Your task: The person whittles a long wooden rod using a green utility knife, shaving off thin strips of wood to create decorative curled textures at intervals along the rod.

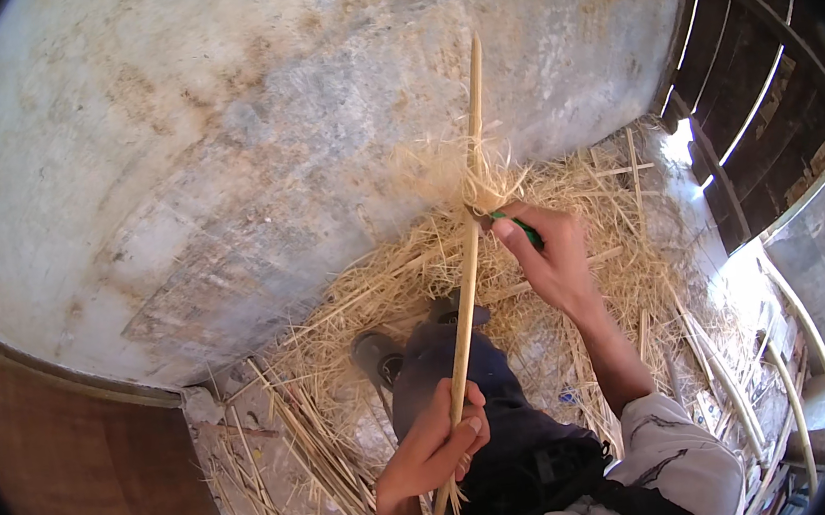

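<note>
A long, pale wooden stick (468, 310) slants up across the middle, tapering to a point at its far end. My left hand (435, 448) is wrapped around its lower part, above a splintered spot near the near end. In my right hand (555, 251) is a knife (529, 234) with a green handle, mostly covered by my fingers. Its short dark blade meets the stick's right side, above the middle. Thin curled shavings (485, 185) bunch up around the stick just beyond the blade.
Straw-coloured shavings (366, 293) heap on the floor around my boots (376, 354). Long thin sticks (305, 435) lie at left; bent poles (797, 302) stand at right. A stained wall (251, 154) rises ahead, a brown panel (82, 463) at left and dark slatted boards (755, 71) at right.
</note>
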